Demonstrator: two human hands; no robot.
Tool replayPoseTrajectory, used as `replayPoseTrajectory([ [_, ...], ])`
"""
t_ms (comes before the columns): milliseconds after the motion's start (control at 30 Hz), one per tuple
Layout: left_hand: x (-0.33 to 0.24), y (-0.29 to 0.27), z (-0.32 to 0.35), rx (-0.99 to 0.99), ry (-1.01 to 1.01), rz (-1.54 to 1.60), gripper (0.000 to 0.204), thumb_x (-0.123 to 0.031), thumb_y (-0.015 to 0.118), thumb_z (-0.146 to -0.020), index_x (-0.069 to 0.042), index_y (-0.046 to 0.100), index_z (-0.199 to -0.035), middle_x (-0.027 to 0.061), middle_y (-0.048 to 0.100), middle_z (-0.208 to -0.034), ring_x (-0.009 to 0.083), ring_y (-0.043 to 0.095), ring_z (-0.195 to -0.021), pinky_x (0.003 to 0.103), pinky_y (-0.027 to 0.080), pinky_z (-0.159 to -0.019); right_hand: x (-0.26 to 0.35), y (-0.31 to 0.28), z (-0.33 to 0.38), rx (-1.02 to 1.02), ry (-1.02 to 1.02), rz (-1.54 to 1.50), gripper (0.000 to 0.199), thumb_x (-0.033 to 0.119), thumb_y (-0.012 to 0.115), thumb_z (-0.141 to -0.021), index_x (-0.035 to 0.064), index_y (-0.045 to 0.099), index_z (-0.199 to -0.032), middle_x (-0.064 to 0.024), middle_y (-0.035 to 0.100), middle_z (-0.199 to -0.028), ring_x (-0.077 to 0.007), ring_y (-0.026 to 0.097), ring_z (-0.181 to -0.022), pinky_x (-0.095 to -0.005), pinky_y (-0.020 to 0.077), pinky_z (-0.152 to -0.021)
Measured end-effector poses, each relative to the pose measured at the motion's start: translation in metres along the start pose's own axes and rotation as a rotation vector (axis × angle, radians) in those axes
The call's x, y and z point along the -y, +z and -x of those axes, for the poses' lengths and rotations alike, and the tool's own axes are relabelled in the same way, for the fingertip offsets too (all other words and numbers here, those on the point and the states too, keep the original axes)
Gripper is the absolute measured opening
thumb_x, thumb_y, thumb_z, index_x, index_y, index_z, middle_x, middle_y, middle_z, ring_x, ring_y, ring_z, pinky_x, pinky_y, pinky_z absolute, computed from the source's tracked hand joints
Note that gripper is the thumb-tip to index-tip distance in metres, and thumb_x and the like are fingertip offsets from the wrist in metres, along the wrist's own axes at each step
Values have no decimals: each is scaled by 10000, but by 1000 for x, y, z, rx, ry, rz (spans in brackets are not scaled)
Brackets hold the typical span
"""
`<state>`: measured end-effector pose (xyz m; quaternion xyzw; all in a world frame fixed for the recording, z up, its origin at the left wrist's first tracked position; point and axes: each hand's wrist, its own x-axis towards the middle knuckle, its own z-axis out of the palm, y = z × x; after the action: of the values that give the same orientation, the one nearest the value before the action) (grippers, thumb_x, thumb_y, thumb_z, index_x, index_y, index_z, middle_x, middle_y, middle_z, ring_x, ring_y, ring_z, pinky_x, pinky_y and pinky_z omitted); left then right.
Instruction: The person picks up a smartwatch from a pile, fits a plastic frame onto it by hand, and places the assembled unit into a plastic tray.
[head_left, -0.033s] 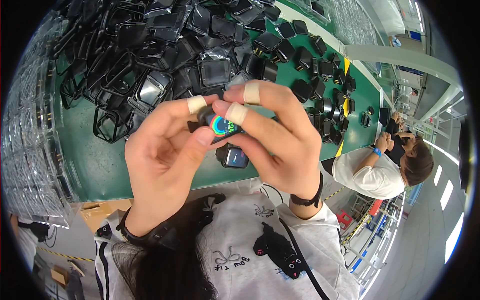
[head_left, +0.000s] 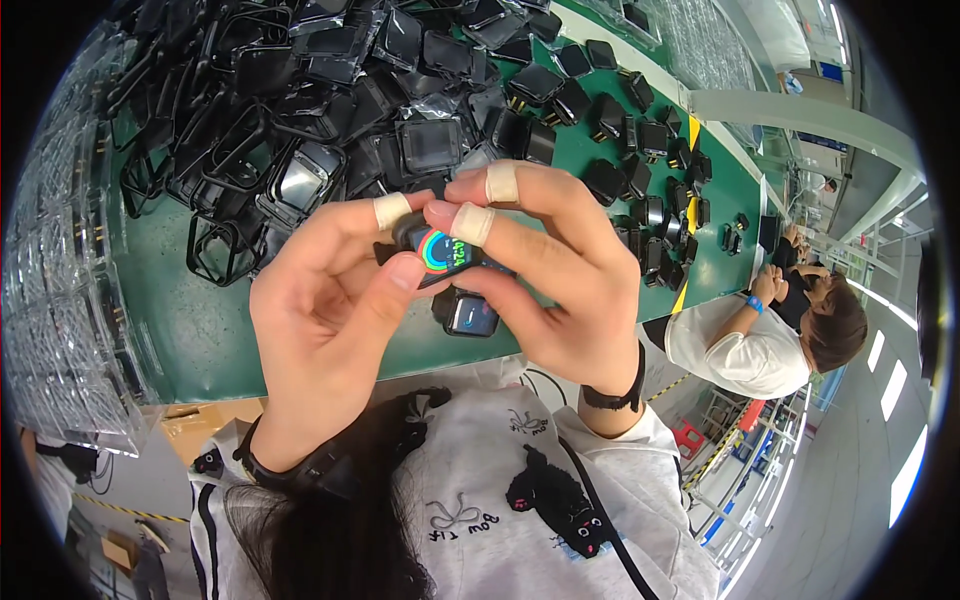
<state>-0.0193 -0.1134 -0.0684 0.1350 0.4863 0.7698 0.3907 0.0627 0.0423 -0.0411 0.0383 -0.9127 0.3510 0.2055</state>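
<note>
The green table (head_left: 215,345) has its near edge just before the person's body, and this edge looks curved in the view. A strip of green surface shows between the left hand (head_left: 315,305) and the clear plastic trays (head_left: 75,330). Beyond the hands, a pile of black frames (head_left: 240,150) leaves narrow room; small black blocks (head_left: 650,137) are spread to the right of it.

The watch (head_left: 445,252) is held above the table, between both hands. The left thumb and fingers pinch its left side, and the right hand (head_left: 575,275) pinches it from the right. The watch is dark and tilted, its lit screen partly covered by fingers. A second watch (head_left: 471,315) lies just below the right thumb.

Green digits stand sideways beside a coloured ring. The pale shirt (head_left: 460,420) carries small upside-down lettering.
</note>
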Motion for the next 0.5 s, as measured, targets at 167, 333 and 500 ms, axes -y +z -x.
replayPoseTrajectory([
  [167,5,-14,3,-32,40,20,284,-2,561,-899,79,500,-1165,155,603,-1109,152,608,-961,263,531,-789,-9,-6,-8,77,191,-139,415,-41,727,-660,14,652,-1065,-145,604,-1018,-275,608,-930,-341,512,-772],
  [333,-4,-19,-2,-276,135,113,287,-34,547,-913,84,495,-1169,161,598,-1106,186,608,-972,349,543,-858,-26,3,-34,81,166,217,423,-2,753,-642,32,651,-1051,-126,617,-976,-299,603,-919,-321,502,-771],
  [500,-3,-27,-2,-241,186,102,308,-57,537,-922,93,482,-1185,167,588,-1117,211,602,-996,417,536,-893,-30,10,-34,193,61,348,440,3,759,-626,45,638,-1047,-138,615,-1011,-332,592,-906,-323,500,-763],
])
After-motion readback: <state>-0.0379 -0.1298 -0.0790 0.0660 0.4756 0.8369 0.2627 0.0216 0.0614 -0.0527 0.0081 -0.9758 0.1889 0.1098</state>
